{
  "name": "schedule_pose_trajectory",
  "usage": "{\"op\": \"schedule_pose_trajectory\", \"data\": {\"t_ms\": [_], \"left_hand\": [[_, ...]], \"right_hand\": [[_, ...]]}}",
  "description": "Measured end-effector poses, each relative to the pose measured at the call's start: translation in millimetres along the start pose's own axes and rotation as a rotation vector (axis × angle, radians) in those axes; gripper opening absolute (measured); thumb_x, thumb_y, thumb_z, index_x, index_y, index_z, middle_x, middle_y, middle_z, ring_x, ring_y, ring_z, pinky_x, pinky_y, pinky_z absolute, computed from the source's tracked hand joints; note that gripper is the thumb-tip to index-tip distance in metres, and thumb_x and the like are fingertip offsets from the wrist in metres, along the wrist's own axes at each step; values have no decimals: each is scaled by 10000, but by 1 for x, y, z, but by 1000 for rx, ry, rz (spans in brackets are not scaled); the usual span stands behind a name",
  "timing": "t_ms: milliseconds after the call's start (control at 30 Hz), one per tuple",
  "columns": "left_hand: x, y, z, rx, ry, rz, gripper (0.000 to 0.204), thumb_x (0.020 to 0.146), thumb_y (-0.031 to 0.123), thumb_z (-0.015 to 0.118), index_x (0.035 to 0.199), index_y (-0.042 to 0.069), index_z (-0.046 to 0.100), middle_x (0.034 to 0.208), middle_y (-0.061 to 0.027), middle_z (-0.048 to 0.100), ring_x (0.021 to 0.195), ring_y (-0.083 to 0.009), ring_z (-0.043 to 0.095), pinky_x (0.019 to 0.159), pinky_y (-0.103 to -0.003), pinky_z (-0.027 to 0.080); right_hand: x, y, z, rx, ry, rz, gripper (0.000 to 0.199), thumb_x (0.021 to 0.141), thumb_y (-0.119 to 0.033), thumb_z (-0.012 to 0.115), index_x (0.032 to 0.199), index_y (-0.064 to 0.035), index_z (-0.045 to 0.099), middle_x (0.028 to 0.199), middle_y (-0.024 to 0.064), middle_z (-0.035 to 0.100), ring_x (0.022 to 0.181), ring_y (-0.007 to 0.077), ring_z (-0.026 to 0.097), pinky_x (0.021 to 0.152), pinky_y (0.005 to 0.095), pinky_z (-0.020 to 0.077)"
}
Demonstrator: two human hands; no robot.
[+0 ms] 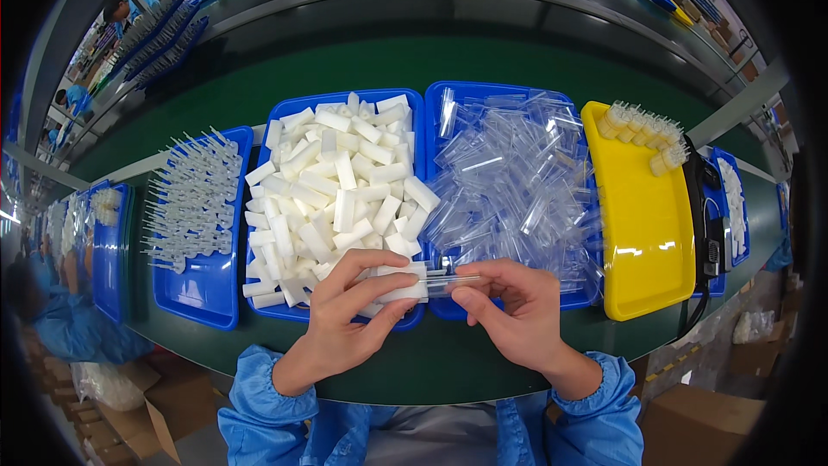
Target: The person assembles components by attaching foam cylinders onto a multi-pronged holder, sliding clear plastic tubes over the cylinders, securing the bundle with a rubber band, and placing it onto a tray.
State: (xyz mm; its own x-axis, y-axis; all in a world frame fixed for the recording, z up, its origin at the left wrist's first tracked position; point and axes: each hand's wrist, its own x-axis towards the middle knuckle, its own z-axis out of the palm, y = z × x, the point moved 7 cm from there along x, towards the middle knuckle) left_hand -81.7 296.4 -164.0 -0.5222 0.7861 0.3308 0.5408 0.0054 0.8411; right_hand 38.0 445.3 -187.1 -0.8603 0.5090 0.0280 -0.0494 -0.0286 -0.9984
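In front of the two middle trays, my left hand (341, 319) is closed on a white foam-like block (416, 290), pinched between thumb and fingers. My right hand (522, 315) pinches a slim clear plastic tube (450, 281) between thumb and forefinger. The tube's left end meets the block's right end; how far it reaches in I cannot tell. Just beyond my left hand, a blue tray (417, 112) is heaped with white blocks (345, 173). Beside it on the right, another blue tray (438, 91) overflows with clear plastic tubes (517, 173).
A yellow tray (647, 246) at right carries upright clear-and-cream pieces (638, 125) along its far edge. Left stands a blue tray (198, 298) of thin, pale, syringe-like parts (194, 198). A black device (709, 233) adjoins the yellow tray. Cardboard boxes (699, 414) lie below the green table (431, 371).
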Motion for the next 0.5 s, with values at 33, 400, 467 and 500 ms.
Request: {"op": "schedule_pose_trajectory", "data": {"t_ms": [33,400,467,500], "left_hand": [[0,1,0,4,0,3,303,747,-41,787,1043,3,739,1151,-154,647,1058,-267,655,893,-349,531],[1,-1,-2,-27,-14,23,294,778,-34,781,1065,18,738,1182,-135,630,1021,-254,661,845,-334,540],[1,-3,-1,-33,-17,4,284,786,-25,781,1063,23,741,1179,-132,630,1015,-253,661,851,-334,536],[1,-3,-1,-33,-16,3,284,786,-25,781,1063,23,741,1179,-132,630,1015,-253,661,851,-334,536]], "right_hand": [[0,6,0,104,11,93,245,863,-42,777,1087,32,710,864,124,748,673,84,675,599,232,528],[-4,-11,2,-160,-76,-210,239,910,-4,714,1142,38,672,942,147,746,696,103,656,605,224,531],[-2,2,2,4,-68,-37,233,921,-14,705,1144,41,668,941,152,746,688,105,655,599,225,529],[-2,4,2,75,-49,19,230,913,-14,716,1133,41,679,930,137,742,690,94,654,586,216,522]]}}
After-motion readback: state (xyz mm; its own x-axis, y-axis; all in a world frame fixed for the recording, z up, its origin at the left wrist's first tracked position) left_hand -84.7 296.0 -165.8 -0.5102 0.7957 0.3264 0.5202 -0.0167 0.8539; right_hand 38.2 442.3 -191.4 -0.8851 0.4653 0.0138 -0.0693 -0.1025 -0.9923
